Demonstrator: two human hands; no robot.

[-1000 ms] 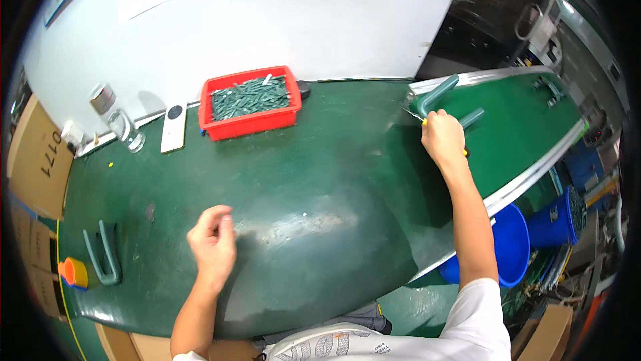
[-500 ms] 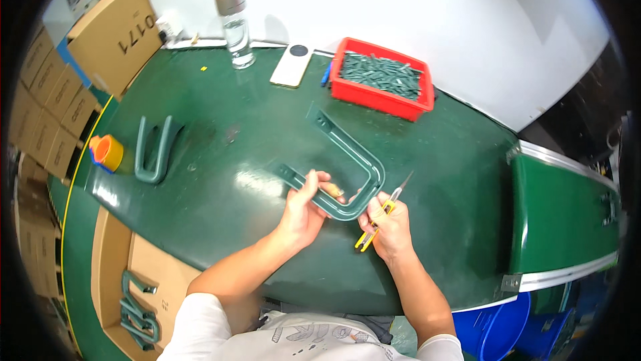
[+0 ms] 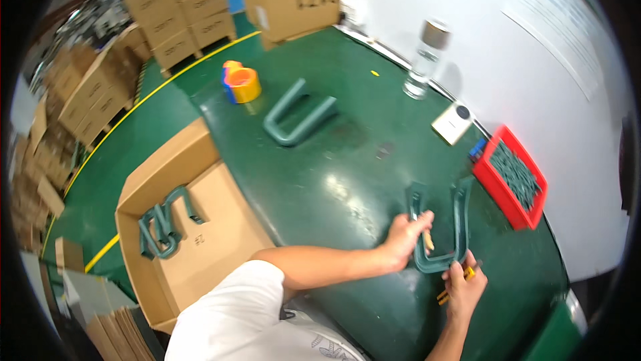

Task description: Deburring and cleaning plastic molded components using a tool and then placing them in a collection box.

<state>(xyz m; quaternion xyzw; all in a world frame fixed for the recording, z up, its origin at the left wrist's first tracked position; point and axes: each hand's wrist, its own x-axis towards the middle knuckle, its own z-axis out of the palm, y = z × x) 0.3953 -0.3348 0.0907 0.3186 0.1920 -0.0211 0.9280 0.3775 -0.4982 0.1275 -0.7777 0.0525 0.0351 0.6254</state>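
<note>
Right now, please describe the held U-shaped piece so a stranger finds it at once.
On the large green table, find the red tray at the picture's right. Below and left of it is the green U-shaped piece. Similar pieces farther left lie loose; only this one has the left hand on one leg and the right hand, with a yellow cutter, at its bend.

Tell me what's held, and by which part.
Left hand: green U-shaped handle, by its left leg. Right hand: its lower-right corner, plus yellow tool, mid-length.
</note>
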